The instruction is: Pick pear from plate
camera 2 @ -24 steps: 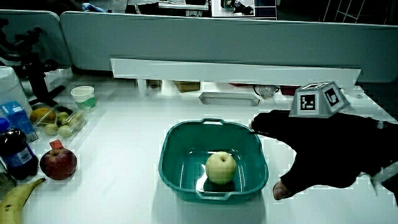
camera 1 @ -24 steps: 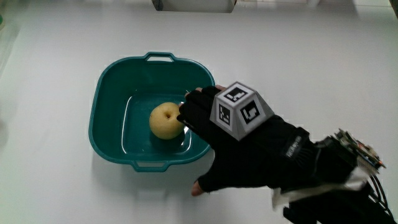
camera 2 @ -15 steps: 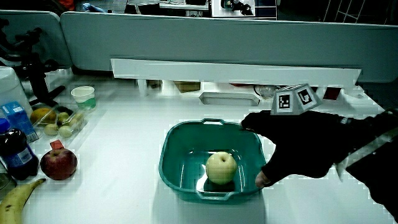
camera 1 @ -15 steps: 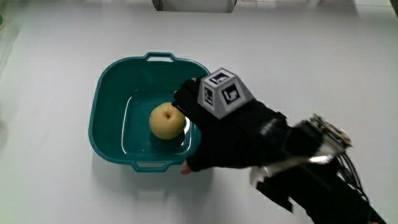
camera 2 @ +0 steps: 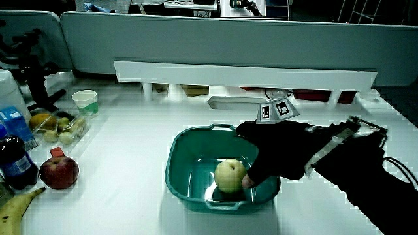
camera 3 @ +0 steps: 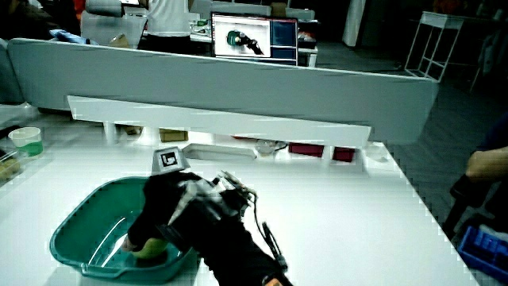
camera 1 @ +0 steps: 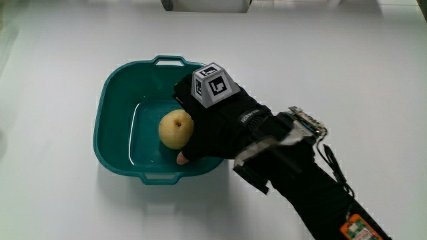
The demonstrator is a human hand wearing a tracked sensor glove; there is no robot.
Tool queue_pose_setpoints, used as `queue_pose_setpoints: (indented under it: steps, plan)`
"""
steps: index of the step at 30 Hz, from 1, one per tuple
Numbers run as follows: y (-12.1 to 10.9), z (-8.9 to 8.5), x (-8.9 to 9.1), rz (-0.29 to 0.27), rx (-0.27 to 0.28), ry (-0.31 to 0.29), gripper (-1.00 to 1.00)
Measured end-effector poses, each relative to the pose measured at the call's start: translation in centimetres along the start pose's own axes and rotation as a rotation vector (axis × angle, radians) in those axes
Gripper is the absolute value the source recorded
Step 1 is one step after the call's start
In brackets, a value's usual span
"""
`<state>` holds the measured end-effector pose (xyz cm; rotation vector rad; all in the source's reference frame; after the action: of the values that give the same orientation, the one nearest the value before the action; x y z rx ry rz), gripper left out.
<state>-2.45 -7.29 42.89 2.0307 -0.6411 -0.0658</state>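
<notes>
1. The hand (camera 1: 217, 127) reaches into a teal basin (camera 1: 117, 87) on the white table (camera 1: 53, 200), with its forearm (camera 1: 313, 193) running back over the basin's rim toward the person.
2. The pear (camera 1: 175, 129) lies on the basin floor, just beside the hand, at its fingertip side.
3. The fingers are partly curled around the pear's side, and the bare thumb tip (camera 1: 181, 158) sits against the part of the pear nearer the person; the pear rests on the basin floor and is not lifted.
4. In a side view the hand (camera 2: 277, 153) arches over the basin (camera 2: 179, 163) with the thumb touching the pear (camera 2: 229, 175).
5. In a side view the hand (camera 3: 163, 206) covers most of the pear (camera 3: 151, 252), so only a small yellow-green patch shows under it.
6. The patterned cube (camera 1: 212, 84) sits on the back of the hand, over the basin's rim.
7. Well apart from the hand, near the table's edge, lie a red apple (camera 2: 59, 173), a banana (camera 2: 16, 205) and a dark bottle (camera 2: 13, 163).
</notes>
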Motion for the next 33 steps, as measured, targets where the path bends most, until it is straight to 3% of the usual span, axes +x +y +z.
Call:
queue_pose_setpoints:
  steps: [5,6,7,11,17,18,20,21,22,23,27,29,30,31,33]
  plan:
    - [1.9,-0.8,-0.5,-0.009,-0.039,-0.008,0.00]
    - [1.8,-0.7,-0.7,-0.008,0.002,-0.011,0.00]
    - [2.2,-1.0,-0.8,-0.015,-0.028,-0.019,0.00]
    - [3.3,-1.8,-0.4,-0.031,-0.066,-0.013,0.00]
    - [3.9,-1.9,-0.4,-0.048,-0.053,-0.021,0.00]
    - [4.0,-2.0,-0.5,-0.028,-0.091,-0.016,0.00]
    - [3.9,-2.0,-0.5,-0.029,-0.067,-0.017,0.00]
    - [3.9,-2.0,-0.4,-0.056,-0.051,-0.032,0.00]
    - [4.0,-2.1,-0.4,-0.052,-0.075,-0.026,0.00]
    - [4.0,-2.0,-0.4,-0.055,-0.047,-0.030,0.00]
    - [4.0,-2.0,-0.5,-0.055,-0.043,-0.029,0.15]
    - [4.2,-2.1,-0.5,-0.016,-0.065,-0.008,0.22]
    - [4.0,-2.1,-0.5,0.004,-0.062,0.002,0.26]
    - [4.0,-2.1,-0.4,-0.022,-0.041,-0.006,0.30]
    - [4.0,-2.0,-0.2,-0.021,-0.019,-0.002,0.37]
